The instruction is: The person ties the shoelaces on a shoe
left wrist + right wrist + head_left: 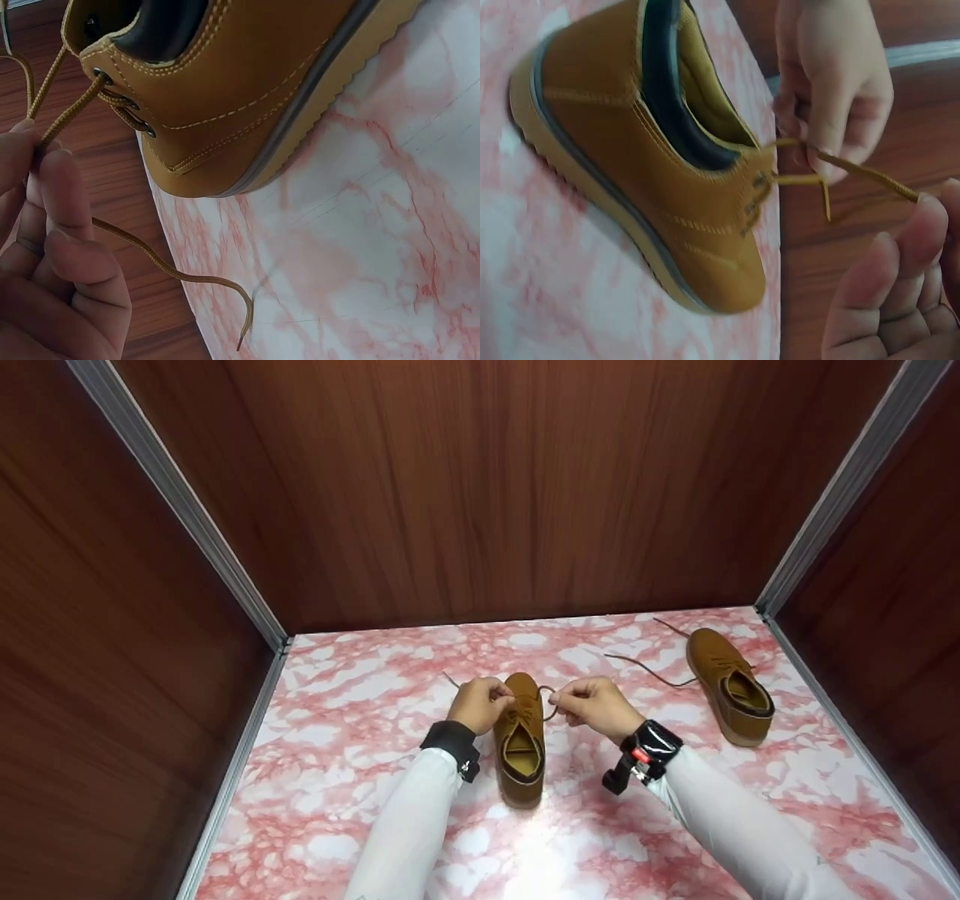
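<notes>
A tan-brown lace-up shoe (520, 793) stands upright on the tabletop, its toe pointing away from me. My left hand (480, 706) is over the shoe's laced front and pinches the brown shoelace (69, 114) between thumb and fingers, close to the top eyelets. A free tail of lace trails below that hand in the left wrist view. On the shoe's right side, my right hand (596, 709) pinches the lace too. Between both hands a stretch of lace (866, 175) runs taut in the right wrist view, while the head view has it curving near the right fingertips.
Another matching shoe (739, 727) stands at the right, with its loose lace (645, 664) trailing leftward on the pink-and-white marbled tabletop (322, 780). Dark wood-grain panels (480, 495) enclose the left, back and right sides, with grey metal strips (187, 510) along their corners.
</notes>
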{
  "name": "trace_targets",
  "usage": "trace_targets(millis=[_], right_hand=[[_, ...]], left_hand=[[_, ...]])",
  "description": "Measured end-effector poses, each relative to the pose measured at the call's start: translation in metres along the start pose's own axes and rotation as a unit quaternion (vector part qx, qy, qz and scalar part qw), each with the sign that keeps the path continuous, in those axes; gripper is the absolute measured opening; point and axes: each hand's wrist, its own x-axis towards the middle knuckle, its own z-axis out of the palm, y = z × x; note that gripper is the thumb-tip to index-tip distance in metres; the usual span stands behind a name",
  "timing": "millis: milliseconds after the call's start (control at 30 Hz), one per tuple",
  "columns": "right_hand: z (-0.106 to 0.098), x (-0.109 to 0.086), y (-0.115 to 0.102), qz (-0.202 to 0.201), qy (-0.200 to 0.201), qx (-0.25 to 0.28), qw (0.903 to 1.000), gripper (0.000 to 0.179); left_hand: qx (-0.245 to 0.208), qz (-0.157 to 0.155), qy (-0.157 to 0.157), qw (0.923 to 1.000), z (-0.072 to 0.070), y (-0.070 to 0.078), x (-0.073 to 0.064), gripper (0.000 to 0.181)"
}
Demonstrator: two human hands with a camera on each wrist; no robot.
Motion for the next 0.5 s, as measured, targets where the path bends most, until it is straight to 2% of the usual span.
trace_targets(millis=[267, 500], right_hand=[[0.015, 0.0, 0.009, 0.0, 0.028, 0.042, 0.9987, 0.012], [0.028, -0.002, 0.018, 0.005, 0.022, 0.082, 0.9964, 0.029]], left_hand=[[-0.016, -0.004, 0.005, 0.9999, 0.0, -0.001, -0.003, 0.006], [-0.021, -0.005, 0.012, 0.9997, 0.0, -0.003, -0.004, 0.006]])
